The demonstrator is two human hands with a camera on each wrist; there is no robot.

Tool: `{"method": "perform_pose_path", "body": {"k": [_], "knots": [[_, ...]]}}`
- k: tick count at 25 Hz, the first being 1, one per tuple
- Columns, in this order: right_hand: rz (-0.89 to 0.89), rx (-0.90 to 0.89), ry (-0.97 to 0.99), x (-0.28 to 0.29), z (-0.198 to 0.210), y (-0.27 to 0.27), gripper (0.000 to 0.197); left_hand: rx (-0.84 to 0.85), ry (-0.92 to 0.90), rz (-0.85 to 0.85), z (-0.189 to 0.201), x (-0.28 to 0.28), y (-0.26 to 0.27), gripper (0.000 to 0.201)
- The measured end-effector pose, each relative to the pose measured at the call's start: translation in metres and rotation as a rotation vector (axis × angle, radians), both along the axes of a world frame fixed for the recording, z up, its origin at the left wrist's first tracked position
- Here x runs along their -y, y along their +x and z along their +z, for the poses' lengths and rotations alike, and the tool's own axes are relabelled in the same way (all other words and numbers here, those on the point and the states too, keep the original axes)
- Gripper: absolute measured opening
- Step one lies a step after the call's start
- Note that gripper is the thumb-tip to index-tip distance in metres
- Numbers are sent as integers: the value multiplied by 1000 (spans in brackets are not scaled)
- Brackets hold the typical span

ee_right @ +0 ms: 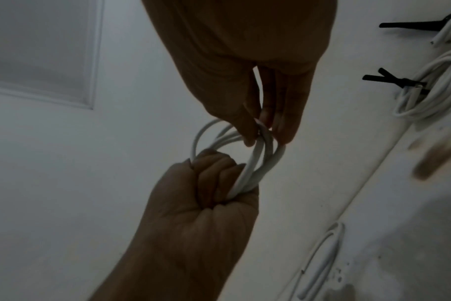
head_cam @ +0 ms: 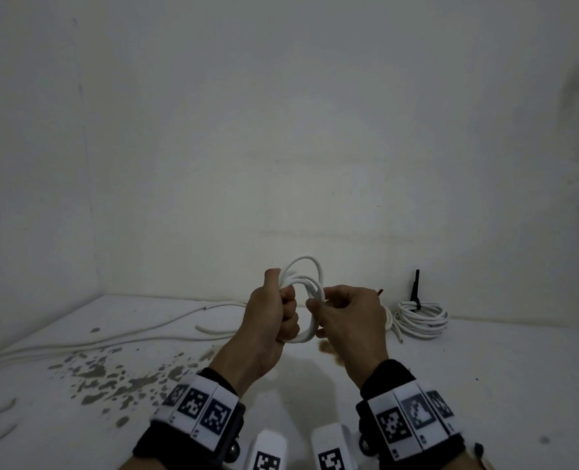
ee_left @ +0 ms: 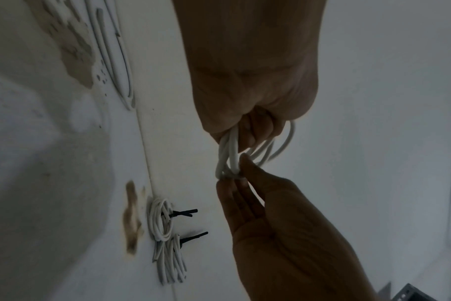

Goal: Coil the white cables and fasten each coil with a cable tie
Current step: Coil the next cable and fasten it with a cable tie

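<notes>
My left hand (head_cam: 270,313) was fisted round the coil (head_cam: 306,293), right hand (head_cam: 349,313) pinching its far side; cable looked light but springy, so I'd grip where loops bunch.

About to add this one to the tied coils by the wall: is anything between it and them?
Nothing visible. The coil is held in the air by the left hand and right hand; the surface toward the tied coils looks bare.

White table (head_cam: 484,385), stained.
Loose white cables (head_cam: 128,334) trail along its left; two tied coils (head_cam: 422,318) with black cable ties (head_cam: 415,293) lie far right.
</notes>
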State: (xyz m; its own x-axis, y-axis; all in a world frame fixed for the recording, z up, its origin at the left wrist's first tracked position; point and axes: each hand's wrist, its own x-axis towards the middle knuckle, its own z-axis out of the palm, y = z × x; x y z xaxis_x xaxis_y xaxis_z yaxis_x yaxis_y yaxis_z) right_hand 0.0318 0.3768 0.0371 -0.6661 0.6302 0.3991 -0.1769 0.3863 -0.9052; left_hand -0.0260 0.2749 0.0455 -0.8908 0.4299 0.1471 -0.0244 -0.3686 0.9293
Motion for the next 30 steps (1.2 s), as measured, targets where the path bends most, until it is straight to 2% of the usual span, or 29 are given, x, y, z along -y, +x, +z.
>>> {"method": "perform_pose_path", "body": {"k": [3, 7, 12, 16, 18, 20, 22, 23, 25, 26, 28, 30], "knots": [[53, -44, -82, -1, 6, 3, 4, -61, -16, 95, 1, 0, -3, 45], [189, -12, -98, 1, 18, 9, 5, -2, 31, 197, 8, 8, -14, 50], [58, 22, 192, 14, 14, 6, 10, 32, 18, 216, 10, 15, -19, 52], [-16, 145, 460, 19, 20, 9, 36, 66, 55, 213, 16, 16, -15, 46], [28, 259, 507, 21, 19, 10, 47, 58, 36, 198, 18, 17, -16, 45], [47, 319, 476, 17, 18, 9, 45, 40, -4, 172, 20, 19, -16, 44], [-62, 235, 510, 12, 21, 10, 27, 34, -28, 148, 21, 20, -17, 45], [-101, 181, 542, 10, 23, 12, 24, 35, -38, 136, 22, 20, -16, 45], [-70, 108, 621, 4, 27, 14, 46, 38, -64, 117, 22, 19, -14, 46], [-61, 109, 670, 3, 29, 16, 49, 39, -81, 115, 22, 19, -13, 47], [-72, 125, 738, 3, 28, 16, 42, 38, -118, 116, 21, 18, -12, 49], [-60, 120, 694, 3, 23, 12, 30, 30, -138, 112, 20, 16, -10, 50]]}}
